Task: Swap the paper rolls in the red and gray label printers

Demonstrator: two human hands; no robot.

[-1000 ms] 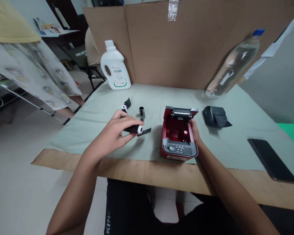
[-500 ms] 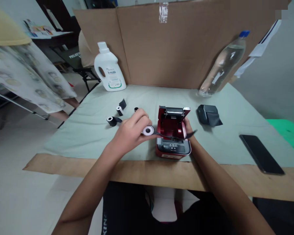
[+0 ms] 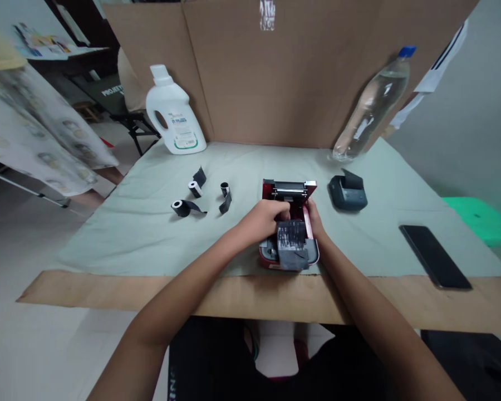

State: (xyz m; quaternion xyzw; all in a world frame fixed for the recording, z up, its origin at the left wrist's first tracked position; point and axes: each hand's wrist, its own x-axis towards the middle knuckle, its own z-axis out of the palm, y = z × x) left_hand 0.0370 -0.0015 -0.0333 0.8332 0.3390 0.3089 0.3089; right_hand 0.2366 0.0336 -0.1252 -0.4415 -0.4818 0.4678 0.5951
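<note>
A small red and black receipt printer [image 3: 268, 260] stands near the table's front edge with its lid [image 3: 290, 189] raised. My left hand [image 3: 268, 218] reaches into its open compartment, fingers curled on a paper roll whose body they mostly hide. From that roll a dark paper strip [image 3: 292, 245] hangs forward over the printer's front. My right hand [image 3: 315, 220] grips the printer's right side; its fingers are partly hidden behind the casing. To the left lie three more small dark paper rolls, one [image 3: 179, 208] nearest, another [image 3: 195, 189] behind it and a third [image 3: 225, 189] to their right.
A black portable printer [image 3: 348, 194] with a dark strip sits right of the red one. A phone [image 3: 435, 257] lies farther right. A white jug [image 3: 177, 117] and a tilted water bottle [image 3: 371, 108] stand before a cardboard panel [image 3: 275, 83]. A person's legs [image 3: 45, 128] show at left.
My left hand has moved right, carrying the paper roll into the red printer's compartment. The roll's strip now drapes over the printer's front. My right hand stays at the printer's side.
</note>
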